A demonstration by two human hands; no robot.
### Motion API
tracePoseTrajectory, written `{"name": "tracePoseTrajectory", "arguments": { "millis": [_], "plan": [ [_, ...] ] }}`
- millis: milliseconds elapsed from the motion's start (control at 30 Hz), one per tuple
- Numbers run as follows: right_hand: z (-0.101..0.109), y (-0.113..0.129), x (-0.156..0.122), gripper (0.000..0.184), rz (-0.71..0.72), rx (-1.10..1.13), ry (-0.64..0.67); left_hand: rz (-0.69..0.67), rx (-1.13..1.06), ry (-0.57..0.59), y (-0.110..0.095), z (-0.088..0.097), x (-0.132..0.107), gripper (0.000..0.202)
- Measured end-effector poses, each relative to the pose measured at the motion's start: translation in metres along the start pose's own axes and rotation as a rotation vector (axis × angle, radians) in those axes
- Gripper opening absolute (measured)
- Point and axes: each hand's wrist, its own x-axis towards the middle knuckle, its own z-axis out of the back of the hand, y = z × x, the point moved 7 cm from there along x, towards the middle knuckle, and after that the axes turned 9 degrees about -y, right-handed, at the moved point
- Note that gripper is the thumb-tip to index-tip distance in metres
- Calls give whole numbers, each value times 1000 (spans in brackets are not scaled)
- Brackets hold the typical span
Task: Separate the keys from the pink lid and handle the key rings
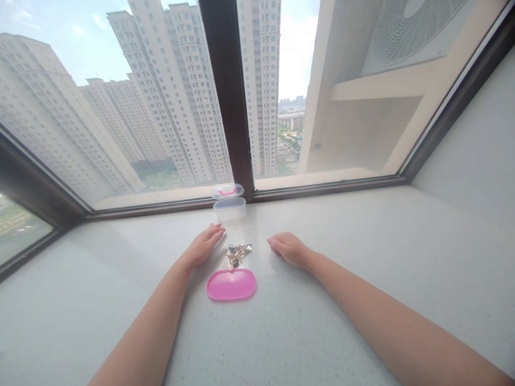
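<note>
Metal pieces (237,256) separate slack, empty left grip (204,245) from curled right grip (290,249), contents unclear.

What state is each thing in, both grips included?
Translucent oval plastic tub: upright, open.
Clear plastic lid with pink handle: raised, not closed.
Pink oblong tray: flat, nothing visible in it.
Small gold and dark metal pieces: loosely heaped.
Bare left grip: open, outstretched.
Bare right grip: curled, any contents hidden.
Dark-framed glass window: appears shut.
</note>
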Motion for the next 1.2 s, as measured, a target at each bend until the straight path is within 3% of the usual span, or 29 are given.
{"name": "tracePoseTrajectory", "arguments": {
  "millis": [133,233,367,433,533,767,900,1200],
  "plan": [
    [0,0,-1,46,-3,-2,3,-29,-78,151,-19,-23,-11,47],
    [1,1,-1,47,1,0,1,2,-221,195,-36,-31,-17,46],
    [0,1,-1,46,1,-2,-1,-23,-349,121,-46,-25,-16,45],
    [-1,1,-1,46,2,-9,-1,-39,-306,51,-42,-21,-12,44],
    [-2,1,-1,46,9,-25,-9,-66,-192,52,-37,-27,-9,46],
    [-4,2,1,45,24,-70,-14,-250,129,285,-51,-65,-14,53],
    [-4,1,1,45,21,-79,-13,-279,112,369,-60,-68,-21,46],
    [-3,0,1,46,18,-74,-15,-255,-77,68,-69,-44,-14,38]
  ]
}}
